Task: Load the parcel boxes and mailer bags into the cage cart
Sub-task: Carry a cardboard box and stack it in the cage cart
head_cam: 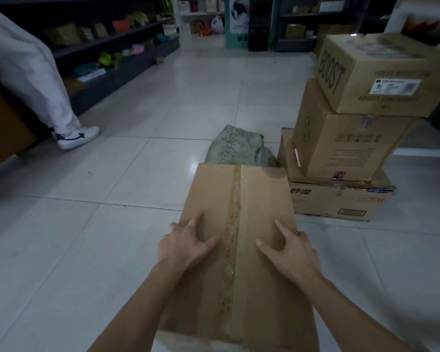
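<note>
Parcel box (239, 199): is lying lengthwise in the lower centre of the frame, its long axis and tape seam (233, 212) running straight away from the person; whether it is resting on something or being carried cannot be told.
Hands: the left hand (186, 243) is gripping the box at its left edge and the right hand (290, 252) at its right edge, both spread wide, thumbs lying on the top face either side of the seam, outer fingers hooking over the sides.
Reach: both hands are sitting about equally near, partway up the top face, so much of the box is extending beyond them toward the top of the frame.
Mailer bag (236, 148): a greenish bag is lying on the floor (112, 174) just beyond the box's far end, centre frame.
Stacked boxes: three more are waiting at the right, the top box (374, 72) sitting askew on the middle box (341, 146), which is sitting on the bottom box (341, 199).
Cage cart: is not showing anywhere in view.
Bystander: a trouser leg and a white shoe (76, 137) are standing at the upper left, beside dark shelves (107, 41).
Judgement: the person is probably going to have to turn to find the cart, and the far end may be dipping unless the grip is moving forward.
</note>
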Demonstrator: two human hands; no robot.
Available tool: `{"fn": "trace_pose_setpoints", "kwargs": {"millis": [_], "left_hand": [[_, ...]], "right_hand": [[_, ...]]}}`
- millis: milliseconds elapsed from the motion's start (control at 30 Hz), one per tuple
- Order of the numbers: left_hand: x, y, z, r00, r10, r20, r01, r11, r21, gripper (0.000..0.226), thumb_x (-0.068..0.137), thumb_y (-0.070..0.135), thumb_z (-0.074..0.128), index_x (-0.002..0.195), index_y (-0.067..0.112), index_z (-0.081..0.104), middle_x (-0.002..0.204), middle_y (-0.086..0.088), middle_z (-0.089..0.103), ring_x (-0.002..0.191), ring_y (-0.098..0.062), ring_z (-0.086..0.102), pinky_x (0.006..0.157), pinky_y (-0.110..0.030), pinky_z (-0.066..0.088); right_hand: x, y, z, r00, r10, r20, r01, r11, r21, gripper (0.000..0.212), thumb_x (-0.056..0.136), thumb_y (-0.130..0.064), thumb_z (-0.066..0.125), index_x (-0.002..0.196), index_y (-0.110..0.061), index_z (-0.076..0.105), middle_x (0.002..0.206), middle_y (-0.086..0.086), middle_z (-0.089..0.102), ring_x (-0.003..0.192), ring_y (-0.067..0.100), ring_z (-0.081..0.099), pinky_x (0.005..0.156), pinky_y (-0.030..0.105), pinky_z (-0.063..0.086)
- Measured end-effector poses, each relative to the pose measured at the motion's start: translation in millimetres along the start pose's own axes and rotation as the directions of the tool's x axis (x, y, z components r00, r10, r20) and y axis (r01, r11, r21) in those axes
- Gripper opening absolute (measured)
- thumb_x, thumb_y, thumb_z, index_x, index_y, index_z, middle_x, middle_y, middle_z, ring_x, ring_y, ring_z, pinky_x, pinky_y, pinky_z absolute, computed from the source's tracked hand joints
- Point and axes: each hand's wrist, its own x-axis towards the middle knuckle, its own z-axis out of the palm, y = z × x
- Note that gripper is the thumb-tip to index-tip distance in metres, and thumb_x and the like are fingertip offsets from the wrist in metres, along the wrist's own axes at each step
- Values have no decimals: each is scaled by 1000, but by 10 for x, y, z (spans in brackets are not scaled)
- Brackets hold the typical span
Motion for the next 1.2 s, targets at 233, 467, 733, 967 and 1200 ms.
{"fn": "trace_pose_setpoints", "kwargs": {"millis": [233,467,733,967,1200], "left_hand": [[-117,135,-816,996,25,-80,-19,997,74,96,71,95,37,153,50,18,130,-16,51,113,-38,60,94,-43,48],[-448,208,-1369,986,43,-161,-32,997,71,102,65,99,32,153,51,15,124,-14,52,107,-35,62,87,-40,50],[-564,400,-1873,979,89,-182,-89,996,8,103,65,100,31,153,52,11,130,-16,51,114,-36,58,93,-42,47],[-688,695,-2433,964,127,-232,-139,990,-35,99,69,94,40,154,51,13,138,-20,50,124,-37,52,100,-45,45],[-1218,1166,-3538,981,78,-177,-87,995,-47,111,53,103,28,151,56,8,127,-14,51,114,-36,57,96,-46,48]], "right_hand": [[-116,-357,-492,998,-62,10,61,993,103,113,58,-95,54,155,-45,23,148,3,48,134,26,47,104,44,46],[-434,-646,-1014,992,-105,-71,115,981,158,115,53,-94,59,153,-49,26,147,1,50,137,24,44,105,43,45],[-591,-901,-1648,965,-176,-196,184,983,25,103,64,-97,44,153,-48,26,143,6,51,134,29,47,104,43,42],[-710,-1077,-2244,959,-191,-211,203,978,36,122,50,-95,61,154,-46,19,142,8,48,131,33,48,103,43,43],[-1192,-1550,-3479,979,-153,-132,148,988,-46,134,45,-99,59,156,-43,8,150,9,38,134,35,45,104,48,43]]}}
